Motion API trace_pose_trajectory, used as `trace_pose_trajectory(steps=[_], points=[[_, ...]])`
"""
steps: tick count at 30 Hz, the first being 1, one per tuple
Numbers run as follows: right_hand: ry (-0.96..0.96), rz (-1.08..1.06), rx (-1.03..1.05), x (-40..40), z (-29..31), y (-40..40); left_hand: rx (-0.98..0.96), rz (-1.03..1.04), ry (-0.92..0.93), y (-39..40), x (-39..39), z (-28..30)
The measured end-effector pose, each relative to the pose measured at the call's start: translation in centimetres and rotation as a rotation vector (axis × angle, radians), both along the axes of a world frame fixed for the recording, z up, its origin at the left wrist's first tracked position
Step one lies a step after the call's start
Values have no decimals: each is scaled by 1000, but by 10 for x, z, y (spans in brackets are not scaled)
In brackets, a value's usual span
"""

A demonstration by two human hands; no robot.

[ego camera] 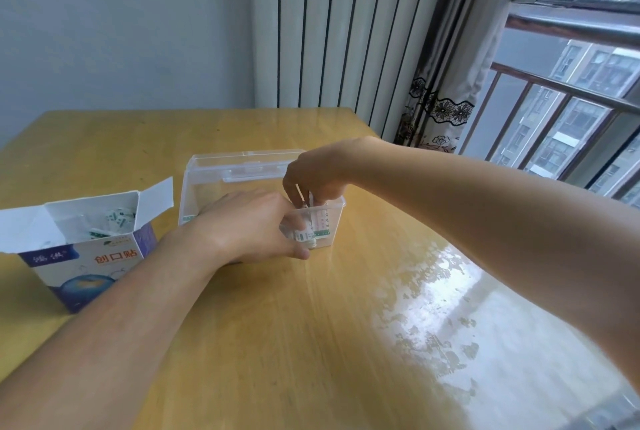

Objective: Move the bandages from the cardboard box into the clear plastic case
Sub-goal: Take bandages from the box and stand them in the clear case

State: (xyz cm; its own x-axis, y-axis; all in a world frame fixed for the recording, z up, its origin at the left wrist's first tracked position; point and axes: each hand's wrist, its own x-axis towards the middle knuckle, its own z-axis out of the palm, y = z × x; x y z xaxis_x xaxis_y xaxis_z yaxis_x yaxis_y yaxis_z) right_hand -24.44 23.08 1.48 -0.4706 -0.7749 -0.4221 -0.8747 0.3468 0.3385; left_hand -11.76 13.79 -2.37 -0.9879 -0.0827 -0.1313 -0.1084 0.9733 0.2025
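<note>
Both hands are at the right end of the case [194,187], which sits open on the worktop [311,325] with its lid [242,161] tipped back. A small stack of bandages [320,225] stands on edge in that right end, tight against the near right corner, with the long sides running up and down. The right hand [315,175] comes in from above, and its fingers [294,192] are curled down and pinch the tops of the bandages. The left hand [249,225] comes in from the near side. Its fingers reach over the near wall and curl round the stack low down, with the thumb [301,253] outside the wall, near the worktop. So the bandages lie right under the right fingers and just in front of the left ones. I think the stack is being pressed neat into the corner, and the next move would be to let go and lift both hands straight up. The box [86,263] is on the left, just beside the case, with its flaps [157,196] open. More bandages [116,218] lie loose in the box, so the job is not done. The left hand is nearer to the box. The tall flap and the near wall of the case stand in the path between them. A radiator [329,31] and a curtain [446,90] stand behind the worktop, well apart from the hands.
</note>
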Motion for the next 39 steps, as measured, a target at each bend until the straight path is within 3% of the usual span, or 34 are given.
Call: trace_pose_trajectory(steps=[23,29,34,39], points=[[86,-7,-245,0,-4,-4,13,-3,-26,0,-1,0],[219,32,-144,6,-10,-5,16,-1,-24,-1,0,1],[160,-6,0,6,-17,-7,29,-2,-19,0,1,2],[123,-57,-1,7,-16,-12,34,-11,-12,0,2,3]])
